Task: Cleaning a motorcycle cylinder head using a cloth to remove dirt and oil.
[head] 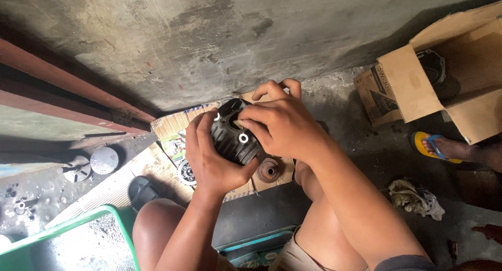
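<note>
Engine cylinder (234, 137), dark finned metal, sits held up over the flattened cardboard (157, 166) on the floor, between my two bare hands and above my knees. Left hand (209, 158): wrist bent upward, palm cupped against the cylinder's left and lower side, thumb running along the bottom edge, fingers wrapped tight around the fins; closed firmly on the part. Right hand (282, 124): forearm coming in from the lower right across my thigh, hand arched over the top of the cylinder, fingers curled down onto its upper rim, also gripping it. Just below the cylinder, on the cardboard: a rusty round flanged part (269, 170), and beside my left wrist a round bearing-like ring (185, 172). Further left on the concrete floor: a grey metal disc (104, 160) next to a finned round part (76, 169). Lower left: green plastic tub rim (78, 221). Right side: an open cardboard box (449, 67), another person's foot in a yellow flip-flop (431, 145), and a crumpled dirty rag (415, 198).
</note>
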